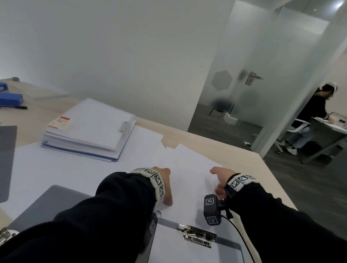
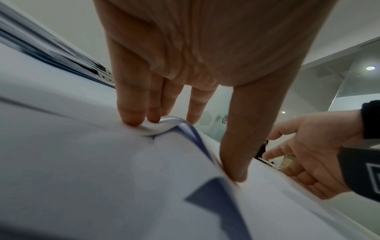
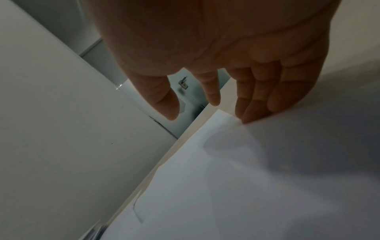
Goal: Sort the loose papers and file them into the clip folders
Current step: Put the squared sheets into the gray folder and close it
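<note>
Loose white papers (image 1: 190,166) lie spread over the desk in front of me. My left hand (image 1: 165,185) presses down on them with straight fingers (image 2: 131,113), and a sheet edge (image 2: 162,126) buckles up between those fingertips and the thumb (image 2: 234,167). My right hand (image 1: 220,177) is a little to the right. Its straight fingertips (image 3: 251,115) touch the sheet's far corner and its thumb (image 3: 164,104) stays in the air. An open grey clip folder (image 1: 236,248) with a metal clip (image 1: 197,235) lies close to me, under my forearms.
A thick paper stack in a blue folder (image 1: 87,131) sits at the back left. Two blue binders (image 1: 4,97) lie far left and a grey cover (image 1: 3,162) at the left edge. The desk's right edge (image 1: 274,178) is near my right wrist. A seated person (image 1: 315,113) is beyond the glass door.
</note>
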Tool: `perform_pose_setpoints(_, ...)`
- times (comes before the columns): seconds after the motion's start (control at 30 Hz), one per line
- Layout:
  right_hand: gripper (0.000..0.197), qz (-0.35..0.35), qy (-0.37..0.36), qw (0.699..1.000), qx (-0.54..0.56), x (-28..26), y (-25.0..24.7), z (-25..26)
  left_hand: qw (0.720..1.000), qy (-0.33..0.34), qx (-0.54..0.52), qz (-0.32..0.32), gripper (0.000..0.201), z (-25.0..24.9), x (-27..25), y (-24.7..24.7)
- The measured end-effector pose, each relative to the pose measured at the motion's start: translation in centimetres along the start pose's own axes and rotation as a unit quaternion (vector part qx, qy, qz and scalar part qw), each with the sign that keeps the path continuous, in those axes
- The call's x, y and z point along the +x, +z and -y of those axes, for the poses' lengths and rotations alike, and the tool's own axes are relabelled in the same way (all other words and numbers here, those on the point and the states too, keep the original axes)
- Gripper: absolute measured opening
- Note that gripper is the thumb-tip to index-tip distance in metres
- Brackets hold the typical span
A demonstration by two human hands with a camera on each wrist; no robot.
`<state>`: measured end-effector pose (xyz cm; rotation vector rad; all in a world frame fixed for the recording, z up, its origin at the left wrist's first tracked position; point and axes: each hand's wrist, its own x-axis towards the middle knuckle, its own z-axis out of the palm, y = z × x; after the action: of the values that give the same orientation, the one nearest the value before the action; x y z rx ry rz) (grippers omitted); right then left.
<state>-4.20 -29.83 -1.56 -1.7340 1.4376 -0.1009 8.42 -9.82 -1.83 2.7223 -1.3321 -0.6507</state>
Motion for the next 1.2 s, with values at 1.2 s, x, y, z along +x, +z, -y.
perform_pose_setpoints(1.2, 0.008, -0.152, -0.183, 0.971, 0.031, -3.2, -7.5, -1.2, 0.988, -0.008, -0.154, 0.02, 0.095, 0.5, -1.1, 1.4)
